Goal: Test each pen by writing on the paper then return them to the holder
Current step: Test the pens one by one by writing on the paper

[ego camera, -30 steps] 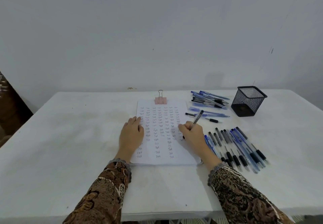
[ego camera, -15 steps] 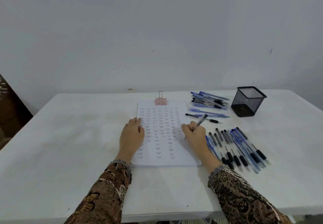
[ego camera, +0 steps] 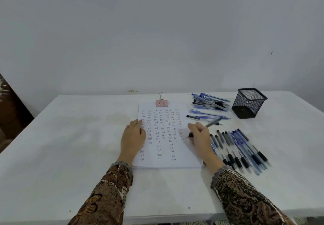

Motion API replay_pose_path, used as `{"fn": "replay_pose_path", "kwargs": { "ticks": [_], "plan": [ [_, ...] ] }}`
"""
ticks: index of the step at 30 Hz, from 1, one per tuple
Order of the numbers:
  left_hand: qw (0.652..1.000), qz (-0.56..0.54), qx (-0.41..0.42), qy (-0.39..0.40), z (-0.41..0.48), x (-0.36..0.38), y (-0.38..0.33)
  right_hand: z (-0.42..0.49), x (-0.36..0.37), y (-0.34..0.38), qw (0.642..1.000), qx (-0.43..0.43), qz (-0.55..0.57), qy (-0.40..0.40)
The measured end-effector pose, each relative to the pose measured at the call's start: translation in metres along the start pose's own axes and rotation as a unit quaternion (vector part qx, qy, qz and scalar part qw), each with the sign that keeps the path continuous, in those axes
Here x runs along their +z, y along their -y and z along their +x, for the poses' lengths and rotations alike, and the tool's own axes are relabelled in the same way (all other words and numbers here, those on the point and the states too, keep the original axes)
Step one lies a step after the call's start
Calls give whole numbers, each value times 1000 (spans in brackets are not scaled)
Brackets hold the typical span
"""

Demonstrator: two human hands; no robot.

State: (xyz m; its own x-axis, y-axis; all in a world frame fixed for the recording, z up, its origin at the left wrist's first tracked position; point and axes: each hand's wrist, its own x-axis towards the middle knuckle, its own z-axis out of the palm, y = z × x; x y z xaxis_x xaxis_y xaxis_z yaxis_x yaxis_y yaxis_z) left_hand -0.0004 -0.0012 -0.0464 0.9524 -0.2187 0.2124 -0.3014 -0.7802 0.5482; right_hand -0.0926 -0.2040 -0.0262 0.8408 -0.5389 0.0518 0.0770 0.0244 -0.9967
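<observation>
Gripping the pen (ego camera: 212,123) just right of centre frame, your right hand (ego camera: 199,135) has its fingers curled round the barrel, with the tip at the paper (ego camera: 185,160). Your left hand (ego camera: 133,135) lies flat on the sheet's left edge, fingers straight and together. The holder (ego camera: 245,106) stands at the right, with loose pens (ego camera: 210,102) beside it.
</observation>
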Motion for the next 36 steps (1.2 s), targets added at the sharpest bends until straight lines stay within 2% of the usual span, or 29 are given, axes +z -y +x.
{"fn": "replay_pose_path", "kwargs": {
  "ticks": [4, 10, 16, 18, 22, 25, 28, 33, 36],
  "plan": [
    [1000, -6, -5, 0, 0, 0, -1, 8, -8, 13, 979, 105, 175, -5],
    [1000, 1, -3, -3, 0, -1, -1, 11, -1, 18, 942, 165, 291, 24],
    [1000, -4, 0, 1, 0, -2, -1, 10, 0, 10, 843, 213, 493, 37],
    [1000, 0, 5, 1, 1, -1, 0, 9, -2, 7, 830, 233, 506, 39],
    [1000, -2, 5, 2, 1, -1, 0, 8, 2, 4, 860, 241, 450, 0],
    [1000, 4, 6, 2, 1, -2, 0, 5, 5, 9, 883, 235, 407, 11],
    [1000, 3, 7, 1, 0, -2, 0, 3, 5, 11, 907, 230, 354, -12],
    [1000, 3, 9, 5, 1, -2, 0, 2, 8, 15, 923, 243, 297, -26],
    [1000, -2, 6, 6, 1, -2, 1, 1, -2, 29, 950, 235, 200, -40]
  ]
}}
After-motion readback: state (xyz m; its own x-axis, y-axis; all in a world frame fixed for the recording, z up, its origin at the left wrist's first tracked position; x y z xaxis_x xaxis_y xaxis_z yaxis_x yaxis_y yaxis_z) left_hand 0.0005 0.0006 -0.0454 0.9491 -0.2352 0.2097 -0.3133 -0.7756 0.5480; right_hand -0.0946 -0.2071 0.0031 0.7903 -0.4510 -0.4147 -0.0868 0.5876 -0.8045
